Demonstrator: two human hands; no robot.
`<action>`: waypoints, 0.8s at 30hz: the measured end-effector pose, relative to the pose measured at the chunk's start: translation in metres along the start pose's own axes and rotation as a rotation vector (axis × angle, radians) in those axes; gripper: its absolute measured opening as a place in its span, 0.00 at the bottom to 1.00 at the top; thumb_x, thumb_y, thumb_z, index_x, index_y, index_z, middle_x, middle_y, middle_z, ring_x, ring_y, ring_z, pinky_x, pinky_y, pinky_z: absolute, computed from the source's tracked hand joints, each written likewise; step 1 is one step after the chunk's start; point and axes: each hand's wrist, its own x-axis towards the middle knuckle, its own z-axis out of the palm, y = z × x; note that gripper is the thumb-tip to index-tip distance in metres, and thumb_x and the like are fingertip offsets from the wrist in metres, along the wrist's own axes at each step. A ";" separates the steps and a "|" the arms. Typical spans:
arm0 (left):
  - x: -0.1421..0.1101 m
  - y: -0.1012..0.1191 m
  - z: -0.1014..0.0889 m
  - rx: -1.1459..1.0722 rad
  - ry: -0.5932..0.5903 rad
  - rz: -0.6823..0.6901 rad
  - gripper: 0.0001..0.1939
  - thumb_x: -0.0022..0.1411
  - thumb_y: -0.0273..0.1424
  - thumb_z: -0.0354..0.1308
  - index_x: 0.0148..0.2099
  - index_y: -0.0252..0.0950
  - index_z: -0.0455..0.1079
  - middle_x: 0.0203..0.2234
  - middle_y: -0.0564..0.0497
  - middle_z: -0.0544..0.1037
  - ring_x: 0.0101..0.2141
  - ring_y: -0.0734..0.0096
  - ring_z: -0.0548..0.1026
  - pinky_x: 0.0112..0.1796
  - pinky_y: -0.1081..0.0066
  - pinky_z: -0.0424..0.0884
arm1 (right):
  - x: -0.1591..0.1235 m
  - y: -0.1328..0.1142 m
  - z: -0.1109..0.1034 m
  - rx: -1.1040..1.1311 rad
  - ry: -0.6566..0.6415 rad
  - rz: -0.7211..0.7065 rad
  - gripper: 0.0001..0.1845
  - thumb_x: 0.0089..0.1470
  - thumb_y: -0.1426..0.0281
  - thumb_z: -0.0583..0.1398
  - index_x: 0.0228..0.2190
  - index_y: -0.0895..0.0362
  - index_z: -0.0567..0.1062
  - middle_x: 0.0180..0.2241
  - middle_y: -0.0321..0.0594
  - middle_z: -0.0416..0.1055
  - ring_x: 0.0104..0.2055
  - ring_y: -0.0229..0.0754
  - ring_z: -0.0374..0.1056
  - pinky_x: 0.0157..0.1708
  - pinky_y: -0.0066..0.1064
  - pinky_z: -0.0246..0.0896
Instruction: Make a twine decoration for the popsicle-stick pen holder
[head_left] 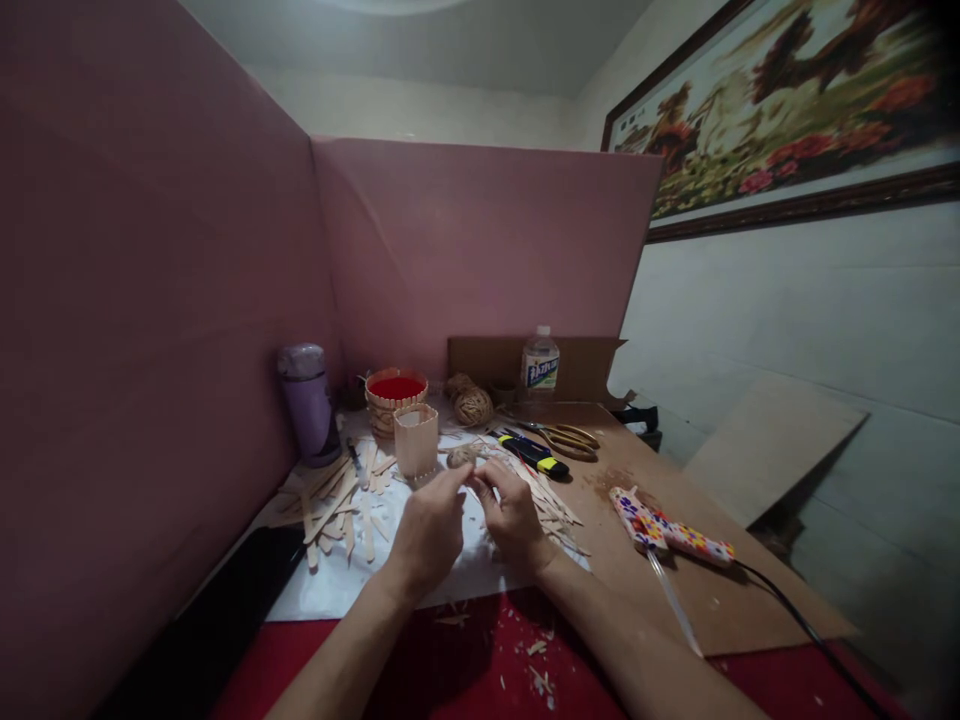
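we have our left hand (429, 532) and our right hand (511, 512) close together over the white sheet (315, 592), with the fingertips meeting or almost meeting. the fingers of both hands are bent inward, but we cannot tell if the tips are closed fully or if they grip some small piece. the small speckled ball (460, 457) is just beyond our fingertips, and the open box of pale sticks (417, 442) stands upright near it, on the left. behind this box we see the round container with red inside (396, 402). many loose flat sticks (330, 510) lie at the left of our hands. on the brown board (600, 440), at the right, there is the flowered glue gun (637, 520), with its black cord (787, 605).
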 end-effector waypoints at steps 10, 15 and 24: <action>0.000 -0.002 -0.003 0.171 -0.161 -0.207 0.12 0.60 0.28 0.48 0.32 0.36 0.73 0.24 0.47 0.77 0.25 0.71 0.72 0.27 0.74 0.61 | 0.001 0.000 -0.001 0.026 -0.034 -0.027 0.06 0.55 0.74 0.52 0.29 0.57 0.68 0.29 0.40 0.67 0.34 0.40 0.63 0.36 0.31 0.56; 0.002 -0.001 -0.002 -0.073 -0.182 -0.385 0.14 0.59 0.33 0.49 0.28 0.35 0.73 0.16 0.50 0.73 0.18 0.75 0.68 0.22 0.77 0.58 | 0.003 0.000 -0.003 0.093 -0.041 -0.016 0.06 0.54 0.75 0.52 0.32 0.57 0.69 0.31 0.40 0.68 0.36 0.40 0.64 0.37 0.31 0.58; 0.006 -0.003 -0.001 -0.385 -0.052 -0.663 0.13 0.54 0.36 0.52 0.25 0.32 0.70 0.09 0.55 0.67 0.10 0.81 0.60 0.14 0.80 0.55 | 0.004 0.004 -0.002 0.061 -0.043 0.021 0.05 0.52 0.76 0.53 0.29 0.57 0.68 0.29 0.39 0.67 0.35 0.40 0.63 0.36 0.32 0.57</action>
